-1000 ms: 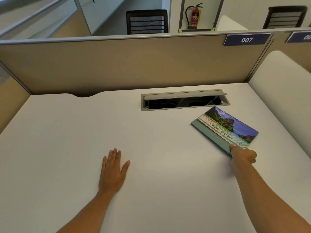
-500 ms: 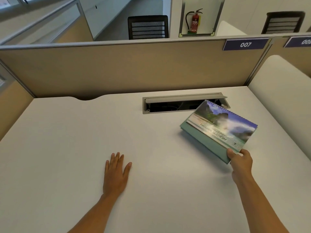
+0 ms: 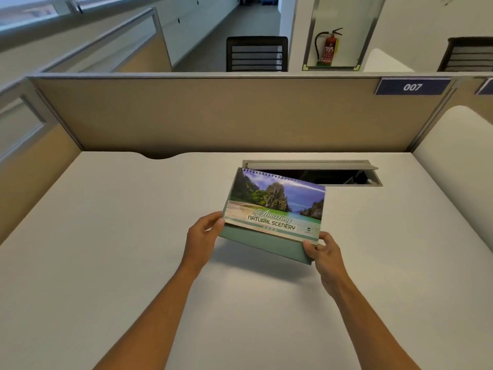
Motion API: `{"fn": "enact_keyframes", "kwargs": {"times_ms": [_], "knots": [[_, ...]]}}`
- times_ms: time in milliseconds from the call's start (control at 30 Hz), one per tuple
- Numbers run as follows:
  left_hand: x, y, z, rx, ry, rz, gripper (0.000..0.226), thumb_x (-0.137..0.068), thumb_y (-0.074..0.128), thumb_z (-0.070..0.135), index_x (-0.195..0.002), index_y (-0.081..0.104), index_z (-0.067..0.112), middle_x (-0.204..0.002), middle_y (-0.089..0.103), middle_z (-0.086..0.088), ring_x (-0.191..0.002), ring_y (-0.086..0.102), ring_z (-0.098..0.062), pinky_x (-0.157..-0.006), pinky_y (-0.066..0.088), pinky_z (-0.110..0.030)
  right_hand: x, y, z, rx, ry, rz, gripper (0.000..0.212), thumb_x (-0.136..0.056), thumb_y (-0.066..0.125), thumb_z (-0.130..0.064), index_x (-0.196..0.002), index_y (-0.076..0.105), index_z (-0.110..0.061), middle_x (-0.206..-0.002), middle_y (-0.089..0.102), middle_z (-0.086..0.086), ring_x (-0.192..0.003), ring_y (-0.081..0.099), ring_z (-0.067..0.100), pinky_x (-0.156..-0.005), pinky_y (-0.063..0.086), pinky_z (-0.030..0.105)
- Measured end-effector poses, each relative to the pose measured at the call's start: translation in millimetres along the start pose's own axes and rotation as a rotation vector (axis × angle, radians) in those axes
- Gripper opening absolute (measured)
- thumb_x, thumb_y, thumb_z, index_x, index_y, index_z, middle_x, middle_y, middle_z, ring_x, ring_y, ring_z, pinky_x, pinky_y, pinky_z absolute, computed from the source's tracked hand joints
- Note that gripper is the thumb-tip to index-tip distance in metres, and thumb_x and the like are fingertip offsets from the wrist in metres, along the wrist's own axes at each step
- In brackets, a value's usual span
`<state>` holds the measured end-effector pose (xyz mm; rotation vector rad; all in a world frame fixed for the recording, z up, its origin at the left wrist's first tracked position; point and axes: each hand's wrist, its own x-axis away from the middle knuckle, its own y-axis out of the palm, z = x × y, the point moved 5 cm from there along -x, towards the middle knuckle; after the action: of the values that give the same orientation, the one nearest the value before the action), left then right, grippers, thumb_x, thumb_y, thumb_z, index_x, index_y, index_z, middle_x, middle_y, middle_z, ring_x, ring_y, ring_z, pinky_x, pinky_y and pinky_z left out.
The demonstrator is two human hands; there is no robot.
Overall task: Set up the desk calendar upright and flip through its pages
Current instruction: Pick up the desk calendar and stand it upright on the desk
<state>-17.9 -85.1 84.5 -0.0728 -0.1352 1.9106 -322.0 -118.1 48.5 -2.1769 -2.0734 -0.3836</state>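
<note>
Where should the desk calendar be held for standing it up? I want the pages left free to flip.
Probably by the two lower corners of the desk calendar, coming from the near side, as the left hand and right hand do now: the spiral runs along the far edge, so a grip there would block flipping.

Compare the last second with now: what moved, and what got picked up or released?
The calendar went from lying flat at the desk's right to being held above the desk near its middle, cover facing the camera. The left hand left the desk and took the calendar's left edge; the right hand keeps its grip on the lower right corner. The cable tray stays open.
</note>
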Motion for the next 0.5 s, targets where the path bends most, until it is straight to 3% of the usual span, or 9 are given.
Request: {"fn": "enact_keyframes", "kwargs": {"times_ms": [233,400,500], "knots": [[1.6,-41.8,-24.6,0.056,-0.129,-0.012,0.044,-0.086,0.063,-0.001,-0.126,0.055,0.016,-0.107,0.068,0.003,-0.093,0.067,-0.012,-0.074,0.054,-0.018,-12.4,41.5,3.4,0.118,0.004,-0.161,0.017,-0.092,0.063,-0.015,-0.105,0.053,-0.022,-0.105,0.074,0.002,-0.089,0.072,0.014,-0.069,0.055,0.022],[-1.3,-60.0,-34.7,0.04,-0.114,0.035,0.047,-0.084,0.059,-0.009,-0.112,0.058,0.029,-0.106,0.069,0.004,-0.101,0.065,-0.017,-0.08,0.055,-0.023,-24.3,74.1,-1.1,0.284,-0.074,-0.272,0.017,-0.097,0.056,-0.022,-0.108,0.05,-0.032,-0.119,0.066,-0.003,-0.107,0.063,0.015,-0.083,0.055,0.028],[-10.3,-68.7,-38.5,0.039,-0.111,0.086,0.054,-0.083,0.057,-0.013,-0.119,0.05,0.028,-0.109,0.066,0.002,-0.102,0.065,-0.016,-0.081,0.056,-0.025,-35.2,94.8,-5.2,0.355,-0.105,-0.321,0.021,-0.098,0.053,-0.018,-0.116,0.048,-0.027,-0.123,0.063,-0.001,-0.111,0.06,0.014,-0.093,0.053,0.036]]}}
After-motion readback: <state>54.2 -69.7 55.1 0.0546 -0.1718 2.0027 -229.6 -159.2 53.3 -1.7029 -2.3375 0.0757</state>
